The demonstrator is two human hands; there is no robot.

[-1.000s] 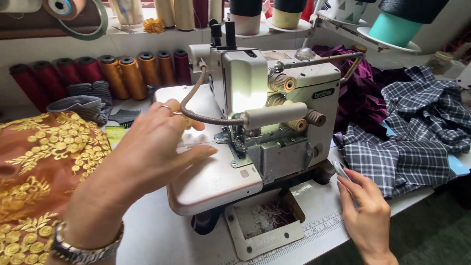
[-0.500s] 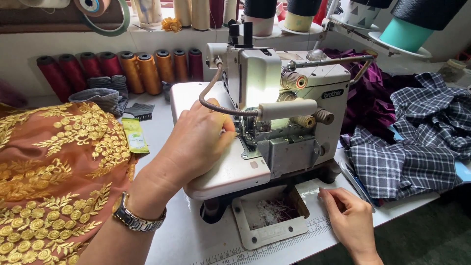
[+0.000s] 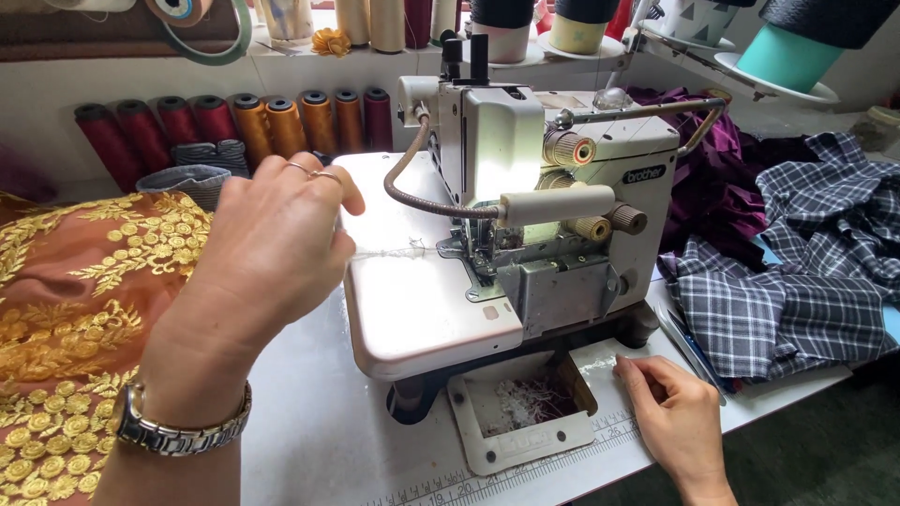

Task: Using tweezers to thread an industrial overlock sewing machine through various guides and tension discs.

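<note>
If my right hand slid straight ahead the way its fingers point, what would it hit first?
Probably the sewing machine. The right hand rests on the table beside the waste bin opening, fingers aimed up-left toward the machine's dark base. Depth is unclear, so it might cross the bin's corner first.

Small dark oval label plate [image 3: 643, 174] with pale lettering sits on the cream front of the sewing machine [image 3: 600, 141], right side, just below the metal rod and right of the round knobs. A printed ruler strip [image 3: 525, 473], pale with dark tick marks, runs along the front edge of the white table [image 3: 319, 431], below the open scrap tray. No packages, signs or screens in view.
</note>
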